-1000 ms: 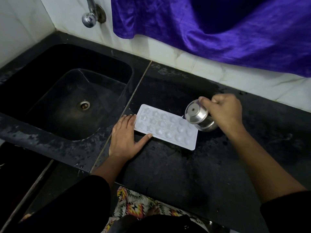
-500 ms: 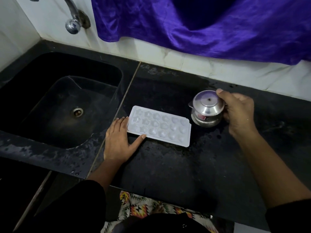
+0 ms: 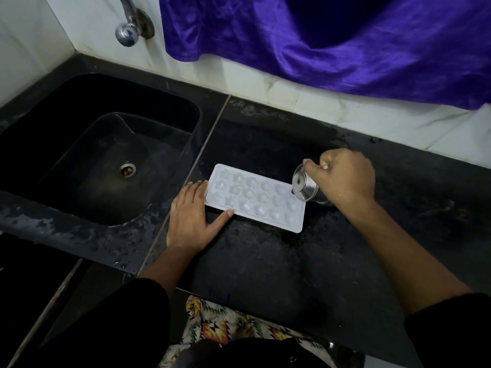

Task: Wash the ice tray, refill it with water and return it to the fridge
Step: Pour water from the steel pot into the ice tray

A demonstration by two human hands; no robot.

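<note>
ice tray (image 3: 255, 197) white plastic, flat | left hand (image 3: 190, 221) splayed beside | right hand (image 3: 342, 177) grips tilted steel cup (image 3: 305, 187)

A home kitchen, black stone counter (image 3: 265, 261) with sunken sink (image 3: 106, 160), wall tap (image 3: 127, 33) on white tiles (image 3: 318, 102), purple cloth (image 3: 345, 43) hanging above, ice tray (image 3: 255, 197) by steel pot (image 3: 305, 185)

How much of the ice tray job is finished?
Washing looks done: the white plastic ice tray lies on the black counter. Refilling is underway: the right hand tips a small steel pot over it, the left hand steadying. The fridge remains.
</note>
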